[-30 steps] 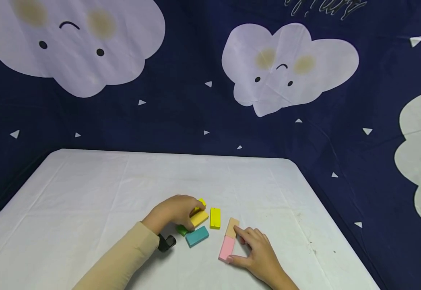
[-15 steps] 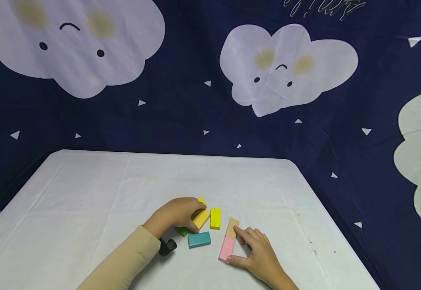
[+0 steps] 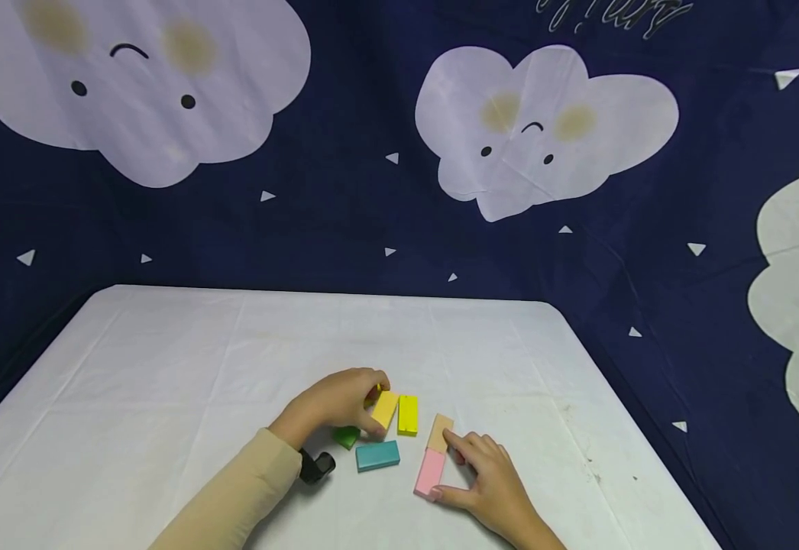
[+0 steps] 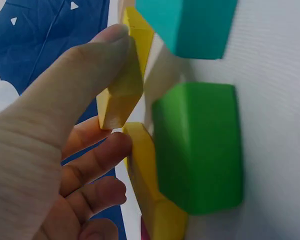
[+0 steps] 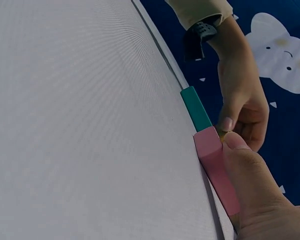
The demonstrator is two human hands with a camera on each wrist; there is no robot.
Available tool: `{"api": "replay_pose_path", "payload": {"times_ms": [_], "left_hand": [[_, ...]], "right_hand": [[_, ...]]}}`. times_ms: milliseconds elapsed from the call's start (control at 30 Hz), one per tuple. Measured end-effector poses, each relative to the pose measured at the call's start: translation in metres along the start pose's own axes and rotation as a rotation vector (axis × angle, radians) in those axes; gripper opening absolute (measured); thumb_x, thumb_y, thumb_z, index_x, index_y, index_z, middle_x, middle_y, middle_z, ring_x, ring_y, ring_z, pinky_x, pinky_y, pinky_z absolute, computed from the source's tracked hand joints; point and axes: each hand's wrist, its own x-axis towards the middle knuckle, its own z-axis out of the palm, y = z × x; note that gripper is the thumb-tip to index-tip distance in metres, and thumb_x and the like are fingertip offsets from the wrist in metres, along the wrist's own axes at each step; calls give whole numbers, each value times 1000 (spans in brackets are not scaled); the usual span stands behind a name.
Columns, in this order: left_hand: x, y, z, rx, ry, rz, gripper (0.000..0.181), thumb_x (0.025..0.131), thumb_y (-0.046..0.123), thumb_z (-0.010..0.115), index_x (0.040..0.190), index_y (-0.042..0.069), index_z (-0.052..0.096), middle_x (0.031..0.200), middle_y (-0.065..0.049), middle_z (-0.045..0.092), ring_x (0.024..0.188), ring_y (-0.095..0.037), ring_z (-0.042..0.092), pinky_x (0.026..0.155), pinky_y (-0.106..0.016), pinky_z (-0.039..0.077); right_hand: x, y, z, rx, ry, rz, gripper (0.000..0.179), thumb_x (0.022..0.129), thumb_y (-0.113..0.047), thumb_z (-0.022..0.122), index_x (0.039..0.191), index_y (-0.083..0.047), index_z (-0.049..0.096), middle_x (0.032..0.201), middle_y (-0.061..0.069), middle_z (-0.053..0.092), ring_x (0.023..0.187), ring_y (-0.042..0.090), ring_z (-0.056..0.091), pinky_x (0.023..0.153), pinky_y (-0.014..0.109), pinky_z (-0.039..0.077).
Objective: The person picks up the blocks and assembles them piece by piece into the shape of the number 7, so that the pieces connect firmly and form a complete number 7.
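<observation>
My left hand (image 3: pixel 341 401) pinches a pale yellow block (image 3: pixel 386 409) between thumb and fingers; the left wrist view shows the thumb across this pale yellow block (image 4: pixel 119 102). Right beside it lies a bright yellow block (image 3: pixel 408 415). Another yellow block (image 4: pixel 152 187) is mostly hidden behind the left hand in the head view. My right hand (image 3: pixel 489 481) holds a pink block (image 3: pixel 430 472) and a tan block (image 3: pixel 439 432) set end to end, thumb at the pink one and index finger at the tan one.
A teal block (image 3: pixel 377 456) lies in front of the left hand, and a green block (image 3: pixel 347 436) sits under its wrist side. A white cloth covers the table (image 3: pixel 186 367). Behind it hangs a dark blue backdrop (image 3: pixel 344 229) with clouds.
My left hand has turned the pale yellow block more upright and brought it close to the bright yellow one. The teal block has swung and slid slightly right. The right hand stays put.
</observation>
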Motion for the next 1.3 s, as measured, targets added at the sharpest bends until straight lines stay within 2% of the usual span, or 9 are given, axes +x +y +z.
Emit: {"api": "replay_pose_path", "payload": {"times_ms": [167,333,600,733,933,1133,1300], "left_hand": [[5,4,-4,-48,19,-14,63,73,41,87,124,16,61,101,4,65,90,-13,55,88,-36,49],[12,9,-4,-86,31,-47,64,74,43,86,127,19,59,108,2,69,93,-14,58,90,-39,50],[34,17,-2,-166,51,-50,67,76,45,84,131,19,57,96,9,66,87,-13,56,84,-34,47],[47,25,-1,-171,63,-48,68,75,44,85,131,17,57,92,9,65,82,-13,56,77,-30,47],[63,36,4,-162,84,-83,70,75,44,85,133,17,56,87,9,63,77,-12,56,71,-26,46],[75,44,15,-175,71,-99,70,77,43,84,135,16,55,84,8,61,73,-12,54,68,-25,44],[82,46,24,-147,65,-84,70,77,46,83,135,16,55,80,9,61,74,-10,54,72,-25,44]], "right_hand": [[0,1,0,3,5,-14,85,66,-73,75,130,-19,66,86,-27,49,79,-6,36,71,20,32],[0,1,-1,6,-2,-13,85,66,-73,74,131,-19,66,86,-27,49,80,-6,36,71,20,32],[0,0,0,-3,-25,8,86,66,-75,73,132,-20,65,87,-27,48,80,-5,36,72,21,33],[0,-1,0,5,-36,27,87,66,-75,73,132,-20,65,87,-27,48,80,-5,37,72,21,33],[1,-1,1,7,-52,55,88,65,-77,71,133,-21,65,86,-27,46,78,-4,36,71,20,31],[0,0,2,3,-15,15,85,65,-73,75,131,-20,66,86,-26,47,79,-5,36,71,20,32],[0,1,1,1,-13,3,86,66,-74,74,133,-20,65,88,-26,49,80,-5,36,71,20,32]]}}
